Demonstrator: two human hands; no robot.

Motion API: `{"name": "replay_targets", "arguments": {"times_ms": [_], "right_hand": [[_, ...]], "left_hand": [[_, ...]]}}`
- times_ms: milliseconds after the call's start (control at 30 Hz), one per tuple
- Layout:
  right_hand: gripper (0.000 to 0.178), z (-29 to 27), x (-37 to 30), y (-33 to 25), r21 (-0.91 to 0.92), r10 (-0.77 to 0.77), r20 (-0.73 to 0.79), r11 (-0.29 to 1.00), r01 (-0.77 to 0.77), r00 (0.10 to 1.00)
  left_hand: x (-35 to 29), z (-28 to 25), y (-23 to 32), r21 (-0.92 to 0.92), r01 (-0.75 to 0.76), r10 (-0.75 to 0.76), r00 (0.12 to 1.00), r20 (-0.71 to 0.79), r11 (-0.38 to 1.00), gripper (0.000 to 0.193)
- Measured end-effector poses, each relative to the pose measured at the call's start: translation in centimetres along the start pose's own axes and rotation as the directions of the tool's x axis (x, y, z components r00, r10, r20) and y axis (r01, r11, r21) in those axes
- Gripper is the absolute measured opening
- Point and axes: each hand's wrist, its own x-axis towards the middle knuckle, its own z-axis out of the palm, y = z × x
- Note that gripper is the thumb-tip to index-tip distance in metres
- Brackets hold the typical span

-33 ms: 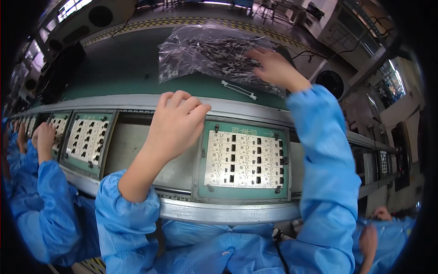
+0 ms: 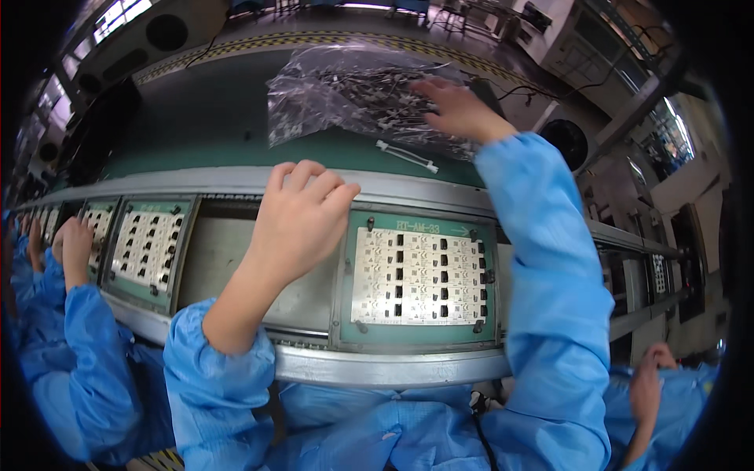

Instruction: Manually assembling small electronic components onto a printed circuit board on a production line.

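1. Over the metal rail of a conveyor line, the person's left hand (image 2: 302,220) rests palm down with its fingers curled loosely together, holding nothing that can be seen.
2. Further back, the right hand (image 2: 459,110) reaches out flat, fingers spread, onto a crinkled clear plastic bag of small dark parts (image 2: 353,98) lying on the green bench top (image 2: 204,125); whether it has pinched a part cannot be told.
3. Just right of the left hand, a green carrier frame holding a pale panel of small circuit boards (image 2: 416,275) sits on the line, some slots already showing dark parts.
4. Judging by this, the step looks like fetching a part from the bag; the next move would call for a fine pinch and careful placing on the panel.
5. A small white strip (image 2: 407,155) lies near the bag.
6. At the left edge, another worker's hand (image 2: 76,243) is near a second carrier (image 2: 145,250); fisheye bending and dark rims blur everything beyond.
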Motion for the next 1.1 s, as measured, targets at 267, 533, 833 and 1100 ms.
{"name": "replay_targets", "arguments": {"times_ms": [267,533,833,1100], "right_hand": [[0.056,6.3,8.9,-2.3,-0.044,0.26,0.268,0.965,-0.258,0.928],[0.042,9.0,9.1,1.2,0.04,0.207,0.12,0.976,-0.213,0.971],[0.036,10.8,10.3,3.1,0.088,0.199,0.028,0.976,-0.201,0.98],[0.032,0.7,13.0,12.9,0.006,0.258,-0.339,0.962,-0.272,0.905]], "left_hand": [[-0.5,0.1,0.2,0.053,-0.022,0.019,0.999,0.05,0.998,0.033],[0.0,-0.1,0.4,0.003,-0.023,0.023,1.0,0.017,1.0,0.026],[-1.0,-0.2,-0.5,0.017,-0.073,0.073,0.997,-0.032,0.997,0.016],[-1.0,0.9,-0.6,0.015,-0.072,0.071,0.997,0.02,0.997,0.023]]}}
